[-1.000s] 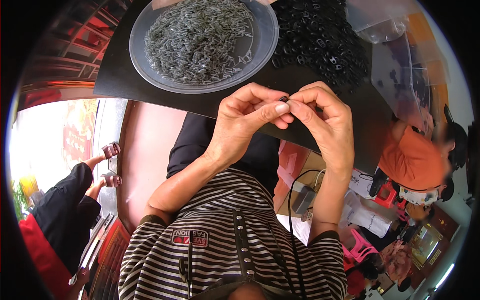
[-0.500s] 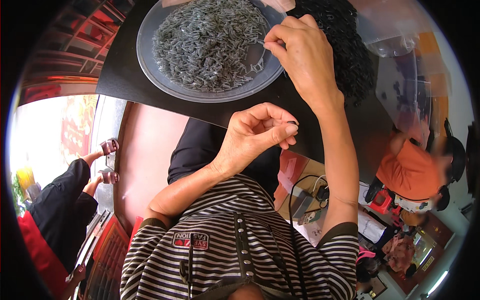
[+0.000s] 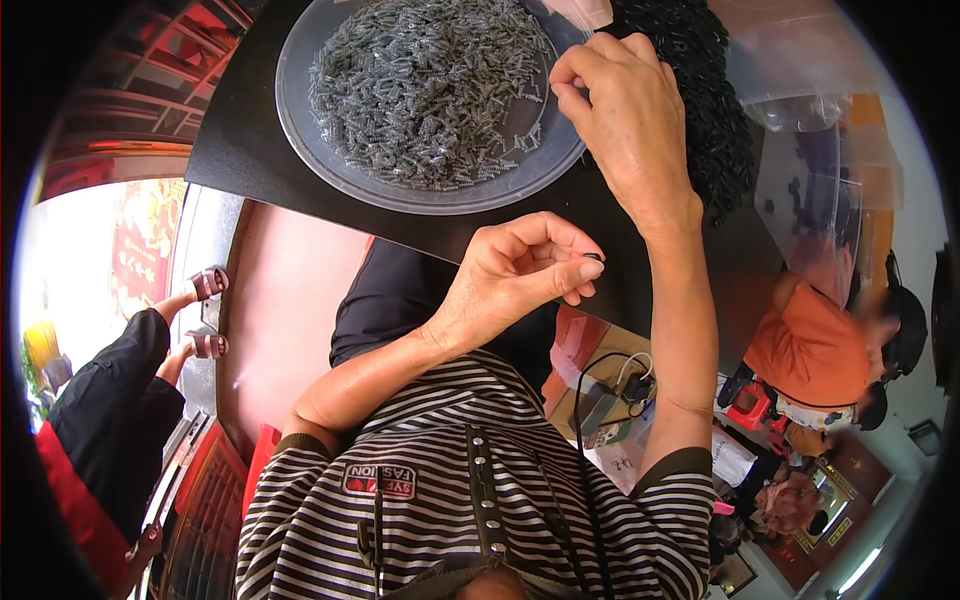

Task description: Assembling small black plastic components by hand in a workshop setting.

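My left hand (image 3: pixel 525 268) is closed in front of the table edge, pinching a small black piece (image 3: pixel 594 257) between thumb and forefinger. Over the right rim of a round clear plastic tray (image 3: pixel 440 203), my right hand (image 3: pixel 635 130) has thumb and forefinger pressed together. A thin grey spring showed at these fingertips a moment before; now the fingers mostly hide it. The tray holds a heap of small grey metal springs (image 3: pixel 420 95), with a few loose ones near its right side. Beyond my right hand spreads a pile of small black parts (image 3: pixel 705 110).
The tray and the pile rest on a dark table (image 3: pixel 240 130). Clear plastic bags (image 3: pixel 790 70) lie at the far right. A person in an orange top (image 3: pixel 810 345) sits to the right. At left are another person's legs (image 3: pixel 125 360) in sandals. Cables (image 3: pixel 590 380) hang below the table.
My right hand has drawn slightly right and its fingertips have closed in. My left hand keeps its pinch on the black piece. The whole view has shifted a little.
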`<action>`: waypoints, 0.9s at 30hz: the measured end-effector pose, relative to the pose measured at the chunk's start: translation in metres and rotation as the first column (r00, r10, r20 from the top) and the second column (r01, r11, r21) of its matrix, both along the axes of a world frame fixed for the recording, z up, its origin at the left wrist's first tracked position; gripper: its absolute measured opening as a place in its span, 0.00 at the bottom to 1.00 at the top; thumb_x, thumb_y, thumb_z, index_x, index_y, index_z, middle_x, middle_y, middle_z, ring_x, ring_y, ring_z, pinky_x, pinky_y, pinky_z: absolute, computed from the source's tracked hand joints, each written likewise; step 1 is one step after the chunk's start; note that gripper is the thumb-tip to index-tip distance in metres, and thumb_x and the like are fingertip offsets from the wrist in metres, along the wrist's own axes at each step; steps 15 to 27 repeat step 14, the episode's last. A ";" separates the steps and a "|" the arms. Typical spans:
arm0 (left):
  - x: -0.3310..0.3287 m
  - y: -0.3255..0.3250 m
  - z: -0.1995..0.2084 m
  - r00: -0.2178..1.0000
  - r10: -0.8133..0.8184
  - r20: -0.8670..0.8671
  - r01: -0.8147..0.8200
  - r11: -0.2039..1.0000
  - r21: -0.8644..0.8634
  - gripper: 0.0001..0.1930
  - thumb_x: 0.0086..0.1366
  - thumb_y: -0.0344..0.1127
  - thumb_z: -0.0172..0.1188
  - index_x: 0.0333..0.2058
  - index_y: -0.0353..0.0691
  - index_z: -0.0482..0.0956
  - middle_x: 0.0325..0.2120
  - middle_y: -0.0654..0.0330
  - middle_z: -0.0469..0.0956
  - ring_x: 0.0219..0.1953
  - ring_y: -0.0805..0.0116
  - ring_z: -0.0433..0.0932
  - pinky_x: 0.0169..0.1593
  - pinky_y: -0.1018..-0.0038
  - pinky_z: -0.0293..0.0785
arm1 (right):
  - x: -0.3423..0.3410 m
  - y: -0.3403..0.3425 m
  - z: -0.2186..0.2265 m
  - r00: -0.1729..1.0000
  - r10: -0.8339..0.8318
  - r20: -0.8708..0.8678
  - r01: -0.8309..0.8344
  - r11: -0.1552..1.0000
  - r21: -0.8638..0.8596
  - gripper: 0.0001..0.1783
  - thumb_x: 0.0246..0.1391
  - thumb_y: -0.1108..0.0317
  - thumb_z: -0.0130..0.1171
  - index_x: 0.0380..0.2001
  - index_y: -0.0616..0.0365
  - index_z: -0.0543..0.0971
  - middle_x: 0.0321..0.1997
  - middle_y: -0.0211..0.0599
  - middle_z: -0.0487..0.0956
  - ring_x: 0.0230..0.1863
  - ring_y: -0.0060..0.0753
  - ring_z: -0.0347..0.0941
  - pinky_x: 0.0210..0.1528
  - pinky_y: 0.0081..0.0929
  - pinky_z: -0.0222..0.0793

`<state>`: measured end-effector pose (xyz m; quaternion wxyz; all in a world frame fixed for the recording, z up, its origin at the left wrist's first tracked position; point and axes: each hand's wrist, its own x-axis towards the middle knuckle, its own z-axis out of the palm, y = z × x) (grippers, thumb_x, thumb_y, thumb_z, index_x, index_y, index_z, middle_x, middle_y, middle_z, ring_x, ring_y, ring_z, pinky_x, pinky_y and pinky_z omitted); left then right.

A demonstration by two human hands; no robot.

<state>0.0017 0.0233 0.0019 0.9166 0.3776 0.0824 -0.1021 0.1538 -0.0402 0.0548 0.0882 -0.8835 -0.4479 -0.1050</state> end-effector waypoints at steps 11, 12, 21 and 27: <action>0.001 0.002 -0.001 1.000 -0.016 0.006 0.016 1.000 0.005 0.08 0.61 0.29 0.61 0.37 0.32 0.76 0.27 0.63 0.78 0.29 0.80 0.76 0.35 0.83 0.73 | 0.000 0.010 -0.010 0.999 0.005 0.054 -0.003 0.999 -0.037 0.04 0.44 0.66 0.63 0.23 0.53 0.80 0.27 0.26 0.75 0.36 0.33 0.69 0.41 0.31 0.59; 0.000 0.003 -0.001 1.000 -0.006 0.023 0.005 1.000 0.026 0.07 0.61 0.28 0.61 0.37 0.33 0.76 0.28 0.61 0.78 0.30 0.77 0.77 0.36 0.81 0.74 | 0.000 0.011 -0.011 0.998 0.004 0.056 -0.002 0.999 -0.034 0.04 0.44 0.66 0.63 0.23 0.53 0.80 0.27 0.26 0.75 0.36 0.33 0.69 0.41 0.31 0.59; 0.000 0.003 -0.002 0.999 0.003 0.042 -0.005 0.999 0.051 0.06 0.61 0.27 0.60 0.37 0.34 0.77 0.30 0.60 0.78 0.31 0.74 0.78 0.37 0.80 0.76 | -0.001 0.012 -0.014 0.995 -0.004 0.101 0.011 0.998 -0.066 0.04 0.44 0.66 0.64 0.23 0.52 0.80 0.27 0.26 0.76 0.37 0.33 0.69 0.41 0.31 0.59; 0.000 0.003 -0.002 0.999 0.003 0.042 -0.005 0.999 0.051 0.06 0.61 0.27 0.60 0.37 0.34 0.77 0.30 0.60 0.78 0.31 0.74 0.78 0.37 0.80 0.76 | -0.001 0.012 -0.014 0.995 -0.004 0.101 0.011 0.998 -0.066 0.04 0.44 0.66 0.64 0.23 0.52 0.80 0.27 0.26 0.76 0.37 0.33 0.69 0.41 0.31 0.59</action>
